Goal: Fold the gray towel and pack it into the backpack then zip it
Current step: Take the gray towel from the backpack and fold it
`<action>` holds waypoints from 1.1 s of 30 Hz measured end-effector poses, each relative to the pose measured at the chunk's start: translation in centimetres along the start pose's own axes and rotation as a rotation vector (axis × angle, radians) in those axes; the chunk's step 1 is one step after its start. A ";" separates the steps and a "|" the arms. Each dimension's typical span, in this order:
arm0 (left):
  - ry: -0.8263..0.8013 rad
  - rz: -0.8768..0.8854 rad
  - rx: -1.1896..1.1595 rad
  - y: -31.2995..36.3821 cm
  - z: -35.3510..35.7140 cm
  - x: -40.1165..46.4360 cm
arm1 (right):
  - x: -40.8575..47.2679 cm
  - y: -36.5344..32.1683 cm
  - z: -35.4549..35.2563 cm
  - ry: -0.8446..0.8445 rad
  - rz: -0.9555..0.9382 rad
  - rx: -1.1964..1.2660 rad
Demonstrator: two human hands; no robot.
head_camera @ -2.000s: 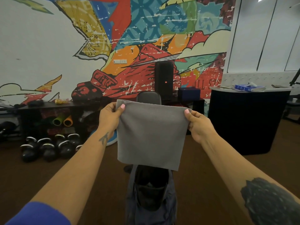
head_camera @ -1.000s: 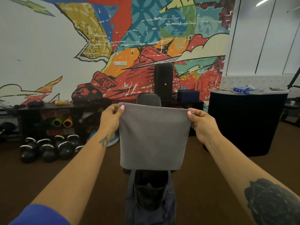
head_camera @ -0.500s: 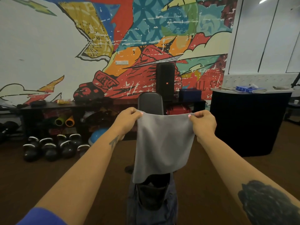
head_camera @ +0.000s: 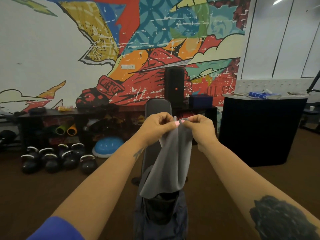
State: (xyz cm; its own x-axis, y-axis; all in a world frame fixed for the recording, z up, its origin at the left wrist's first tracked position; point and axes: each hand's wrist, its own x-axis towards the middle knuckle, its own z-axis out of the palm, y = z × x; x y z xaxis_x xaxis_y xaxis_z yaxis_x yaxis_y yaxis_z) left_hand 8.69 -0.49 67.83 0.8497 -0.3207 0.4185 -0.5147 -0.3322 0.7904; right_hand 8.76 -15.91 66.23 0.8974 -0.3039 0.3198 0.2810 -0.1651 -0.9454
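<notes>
The gray towel [head_camera: 170, 163] hangs in the air, folded on itself, its top corners pinched together. My left hand [head_camera: 158, 126] and my right hand [head_camera: 199, 126] meet at those corners, thumbs touching, both gripping the cloth. Below the towel's lower edge the dark blue backpack [head_camera: 161, 220] lies on a black bench [head_camera: 158, 108], its main compartment gaping open toward me. The towel's bottom hem hides the upper rim of that opening.
Several kettlebells [head_camera: 57, 160] and a blue balance dome [head_camera: 108, 146] sit on the floor at left, before a low dark shelf [head_camera: 72, 113]. A black speaker [head_camera: 174, 85] stands against the mural wall. A black counter [head_camera: 259, 132] stands at right.
My hands have come together from wide apart, bringing the towel's two top corners together and folding the flat sheet in half lengthwise. The view has tilted slightly down.
</notes>
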 end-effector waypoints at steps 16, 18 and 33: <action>0.041 0.149 0.343 -0.2 0.6 0.4 | -0.3 0.0 -0.1 -0.167 0.052 0.077; 0.059 0.150 0.345 -0.1 0.7 0.5 | -0.4 0.0 -0.1 -0.170 0.042 0.062; -0.127 -0.006 0.693 -0.8 -0.1 1.0 | 0.4 -0.4 -0.9 -0.188 -0.011 0.019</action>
State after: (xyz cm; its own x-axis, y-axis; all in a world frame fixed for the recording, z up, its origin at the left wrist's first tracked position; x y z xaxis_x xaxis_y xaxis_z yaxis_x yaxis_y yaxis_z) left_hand 9.98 -0.44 67.64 0.8547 -0.4037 0.3263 -0.4999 -0.8094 0.3081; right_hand 8.67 -16.78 66.79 0.9416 -0.1215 0.3141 0.2955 -0.1494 -0.9436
